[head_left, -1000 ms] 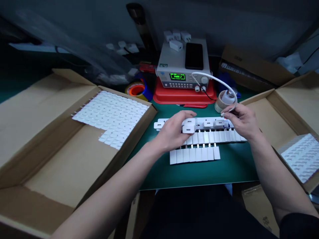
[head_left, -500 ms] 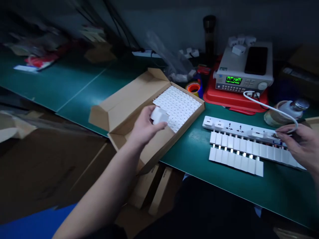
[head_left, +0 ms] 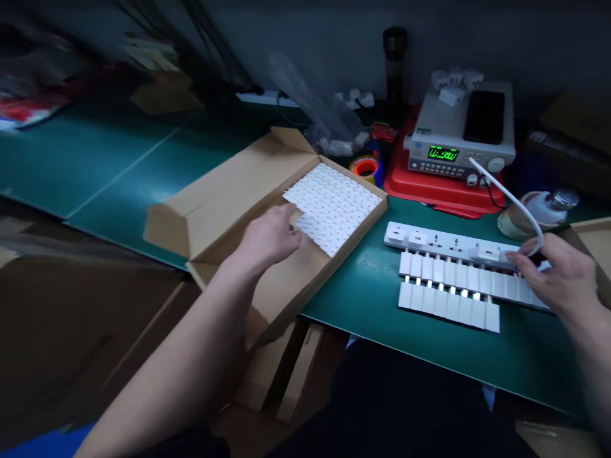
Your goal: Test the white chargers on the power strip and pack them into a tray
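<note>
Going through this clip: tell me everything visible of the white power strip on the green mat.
The white power strip lies flat on the green mat. Two white adapters sit at its left end, two universal sockets look empty mid-bar, and the right hand touches another adapter toward its right end. White chargers line its near edge.

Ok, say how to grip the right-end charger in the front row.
Best from above: pinch the right-end charger front to back, since its left side butts the next charger and metal prongs point toward the rear row.
</note>
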Available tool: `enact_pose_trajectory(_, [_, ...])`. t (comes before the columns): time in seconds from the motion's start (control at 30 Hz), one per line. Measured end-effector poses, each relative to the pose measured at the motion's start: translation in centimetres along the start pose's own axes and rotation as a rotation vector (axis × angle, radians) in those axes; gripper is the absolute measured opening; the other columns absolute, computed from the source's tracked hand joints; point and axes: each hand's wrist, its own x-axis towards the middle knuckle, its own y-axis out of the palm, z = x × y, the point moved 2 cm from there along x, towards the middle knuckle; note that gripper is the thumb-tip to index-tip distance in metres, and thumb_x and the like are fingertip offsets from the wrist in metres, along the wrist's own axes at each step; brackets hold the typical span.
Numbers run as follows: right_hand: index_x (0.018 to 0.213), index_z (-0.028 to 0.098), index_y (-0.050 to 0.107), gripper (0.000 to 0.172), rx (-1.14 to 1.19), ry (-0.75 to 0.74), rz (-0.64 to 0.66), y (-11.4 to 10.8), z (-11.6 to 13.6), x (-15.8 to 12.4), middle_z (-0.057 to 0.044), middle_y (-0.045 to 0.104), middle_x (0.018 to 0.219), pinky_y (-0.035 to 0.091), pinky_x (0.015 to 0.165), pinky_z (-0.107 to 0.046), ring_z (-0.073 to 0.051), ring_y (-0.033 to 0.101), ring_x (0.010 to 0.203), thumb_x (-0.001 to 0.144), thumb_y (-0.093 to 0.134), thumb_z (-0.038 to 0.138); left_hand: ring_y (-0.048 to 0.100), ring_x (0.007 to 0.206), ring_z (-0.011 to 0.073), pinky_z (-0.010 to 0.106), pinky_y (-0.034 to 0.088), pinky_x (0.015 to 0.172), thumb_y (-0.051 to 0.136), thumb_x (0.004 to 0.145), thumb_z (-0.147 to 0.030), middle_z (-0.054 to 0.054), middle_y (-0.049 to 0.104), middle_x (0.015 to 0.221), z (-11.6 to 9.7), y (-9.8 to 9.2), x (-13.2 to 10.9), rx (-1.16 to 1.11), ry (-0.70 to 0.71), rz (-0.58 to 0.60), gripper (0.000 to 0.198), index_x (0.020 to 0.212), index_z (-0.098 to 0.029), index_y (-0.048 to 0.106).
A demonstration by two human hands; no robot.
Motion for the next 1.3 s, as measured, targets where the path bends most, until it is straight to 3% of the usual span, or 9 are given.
enact_pose_trajectory(0.13, [0.081,0.026,0.058,0.02,0.124,0.035,0.002,0.3,0.0,0.1,-0.004,0.067,0.076,0.049,0.061,-0.036,-0.022,0.065,0.068,0.092,0.066,0.04,0.068,0.082,0.0208,0.037,0.059,0.078,0.059,0.094,-0.032,0.009,0.072,0.109,-7.0,3.0,-5.6,-0.153,0.369,-0.101,0.039,0.132,-0.02,0.057])
enact_pose_trajectory(0.23, [0.081,0.026,0.057,0.018,0.141,0.046,0.019,0.5,0.0,0.2,-0.002,0.065,0.077,0.048,0.062,-0.035,-0.02,0.063,0.068,0.093,0.065,0.037,0.067,0.106,0.0298,0.043,0.06,0.087,0.068,0.092,-0.038,0.016,0.067,0.122,-12.8,7.6,-10.2,-0.167,0.607,-0.008,0.05,0.136,-0.017,0.054])
enact_pose_trajectory(0.3, [0.08,0.025,0.057,0.018,0.147,0.054,0.026,0.4,0.1,0.2,-0.002,0.064,0.077,0.047,0.061,-0.035,-0.02,0.061,0.067,0.092,0.066,0.035,0.065,0.109,0.0344,0.048,0.061,0.085,0.073,0.088,-0.035,0.02,0.062,0.126,-15.3,10.7,-12.2,-0.107,0.589,0.014,0.054,0.135,-0.016,0.055])
enact_pose_trajectory(0.43, [0.081,0.024,0.059,0.016,0.18,0.035,0.075,-0.4,0.1,0.3,-0.002,0.064,0.079,0.046,0.061,-0.035,-0.02,0.061,0.07,0.093,0.065,0.034,0.064,0.11,0.0356,0.051,0.06,0.086,0.066,0.092,-0.025,0.022,0.059,0.127,-15.8,13.8,-13.5,-0.149,0.496,-0.072,0.044,0.134,-0.017,0.055])
enact_pose_trajectory(0.57, [0.088,0.025,0.062,0.008,0.236,0.018,0.179,-1.2,-0.1,0.2,-0.003,0.069,0.089,0.049,0.067,-0.035,-0.021,0.066,0.079,0.095,0.061,0.029,0.061,0.126,0.0304,0.048,0.056,0.101,0.056,0.097,-0.015,0.017,0.059,0.139,-13.5,13.0,-13.8,-0.365,0.556,-0.059,0.046,0.141,-0.026,0.049])
enact_pose_trajectory(0.7, [0.086,0.025,0.062,0.01,0.252,0.044,0.157,-0.9,-0.3,0.0,-0.003,0.069,0.088,0.049,0.067,-0.036,-0.022,0.066,0.08,0.095,0.059,0.028,0.064,0.124,0.0264,0.046,0.056,0.102,0.058,0.096,-0.014,0.011,0.064,0.134,-12.8,9.8,-11.9,-0.481,0.641,-0.035,0.042,0.135,-0.03,0.054])
enact_pose_trajectory(0.83, [0.084,0.024,0.061,0.009,0.272,0.055,0.106,-0.3,-0.3,-0.1,-0.004,0.069,0.088,0.05,0.068,-0.037,-0.022,0.066,0.08,0.093,0.058,0.025,0.064,0.12,0.028,0.046,0.056,0.098,0.06,0.094,-0.017,0.013,0.062,0.136,-16.3,7.2,-7.1,-0.25,0.831,-0.146,0.038,0.131,-0.026,0.057])
enact_pose_trajectory(1.1, [0.084,0.024,0.06,0.008,0.337,0.056,0.1,-0.2,-0.4,-0.1,-0.004,0.069,0.088,0.051,0.07,-0.037,-0.022,0.066,0.081,0.092,0.059,0.021,0.063,0.102,0.0316,0.044,0.053,0.083,0.055,0.083,-0.004,0.014,0.068,0.111,-27.0,7.4,1.1,0.265,1.063,0.294,0.034,0.108,-0.018,0.075])
enact_pose_trajectory(1.3, [0.084,0.023,0.06,0.009,0.348,0.06,0.083,-0.2,-0.4,-0.1,-0.004,0.068,0.087,0.051,0.071,-0.036,-0.021,0.066,0.08,0.092,0.059,0.021,0.066,0.102,0.0273,0.037,0.054,0.085,0.061,0.081,-0.009,0.01,0.07,0.104,-27.8,7.5,2.2,0.223,1.04,0.364,0.03,0.106,-0.018,0.075])
